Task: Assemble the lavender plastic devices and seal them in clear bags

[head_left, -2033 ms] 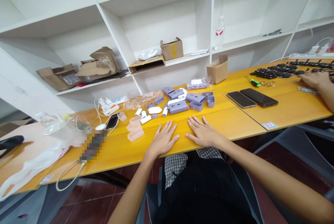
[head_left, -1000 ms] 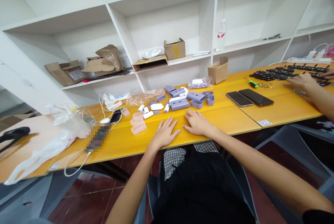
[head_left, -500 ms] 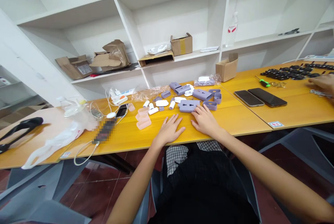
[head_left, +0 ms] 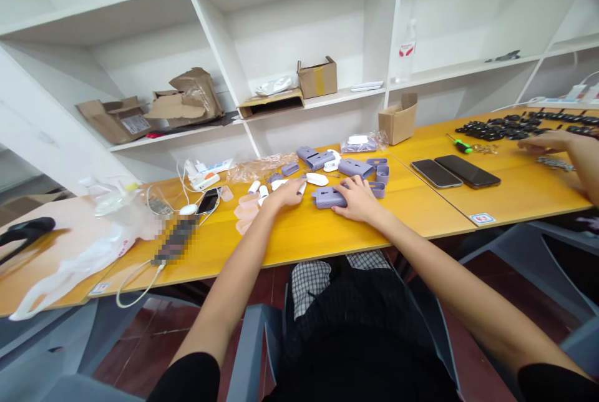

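Observation:
My right hand (head_left: 359, 198) is closed over the right end of a light purple plastic case (head_left: 326, 197) with a slot in its top, lying on the table. Its thumb is at the near edge and its fingers are over the top. My left hand (head_left: 286, 195) reaches in among the white parts, its fingers closed around a small white cylinder (head_left: 302, 189) that is partly hidden. A white oval piece (head_left: 317, 180) lies just beyond. Behind my right hand are another purple case (head_left: 355, 168) and purple open frames (head_left: 377, 190).
Pink shells (head_left: 243, 225) lie left of my left hand, partly behind my forearm. Two phones (head_left: 467, 171), a green-handled screwdriver (head_left: 462, 146) and black parts (head_left: 496, 129) are on the right, where another person's hand (head_left: 547, 141) works. Cables and a power strip (head_left: 206, 181) sit at left.
My left hand has moved forward and left from the bare tabletop to the white cylinder. My right hand has taken hold of the purple case, which has shifted slightly toward me.

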Demonstrator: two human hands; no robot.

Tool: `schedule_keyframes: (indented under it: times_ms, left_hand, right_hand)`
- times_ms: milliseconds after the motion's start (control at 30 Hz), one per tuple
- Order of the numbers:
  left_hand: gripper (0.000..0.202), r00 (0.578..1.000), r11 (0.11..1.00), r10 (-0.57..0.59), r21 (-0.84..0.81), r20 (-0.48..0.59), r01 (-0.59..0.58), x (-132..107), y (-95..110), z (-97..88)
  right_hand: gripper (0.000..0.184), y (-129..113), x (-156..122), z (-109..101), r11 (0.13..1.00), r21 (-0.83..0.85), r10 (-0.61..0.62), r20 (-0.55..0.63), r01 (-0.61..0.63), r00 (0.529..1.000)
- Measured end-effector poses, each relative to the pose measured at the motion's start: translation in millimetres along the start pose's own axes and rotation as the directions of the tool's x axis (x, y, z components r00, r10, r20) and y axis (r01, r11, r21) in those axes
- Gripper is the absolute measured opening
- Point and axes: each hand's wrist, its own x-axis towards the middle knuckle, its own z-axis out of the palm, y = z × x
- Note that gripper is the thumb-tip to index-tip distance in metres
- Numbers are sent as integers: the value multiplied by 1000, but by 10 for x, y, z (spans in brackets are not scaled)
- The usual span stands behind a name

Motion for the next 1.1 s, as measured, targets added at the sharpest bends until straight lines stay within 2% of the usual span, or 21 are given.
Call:
schedule_keyframes:
  times_ms: [133,267,400,500,633,700,800,867,933,1000,1100]
  left_hand:
    - [61,988,997,68,-32,-135,-73,-52,-55,155]
    - [52,945,944,168,-230,-281,-237,-201,75,234]
    - [56,934,824,80,-505,-349,-259,-321,248,349]
    - [61,944,701,-8,-675,-330,-230,-395,313,446]
    - [74,976,432,-98,-892,-195,-135,-445,317,467]
    - [76,979,346,-126,-932,-160,-108,-445,316,438]
    - [74,970,303,-169,-946,-174,-117,-436,325,390]
    - [74,964,301,-188,-946,-187,-124,-433,326,370]
    - [74,960,306,-202,-944,-193,-125,-434,314,363]
    - [73,957,300,-213,-945,-199,-129,-437,292,365]
    - [72,957,277,-218,-952,-191,-127,-438,262,373]
  right_hand:
    - [53,47,-136,70,995,99,-25,-2,25,1000]
    - [48,49,-327,15,996,86,-32,-46,36,998]
    - [43,39,-387,-65,988,143,-46,-95,60,994]
    - [56,37,-391,-78,962,263,-49,-105,75,993]
    - [72,21,-401,-72,932,354,-39,-105,74,994]
    - [78,8,-408,-82,922,382,-33,-87,64,996]
    - [72,8,-418,-102,919,388,-70,-4,66,998]
    - [62,33,-421,-105,926,366,-123,67,90,990]
    - [60,65,-413,-96,932,344,-157,88,118,984]
    - [61,74,-391,-95,943,311,-135,33,118,990]
    - [44,-25,-351,-162,976,217,0,-109,24,994]
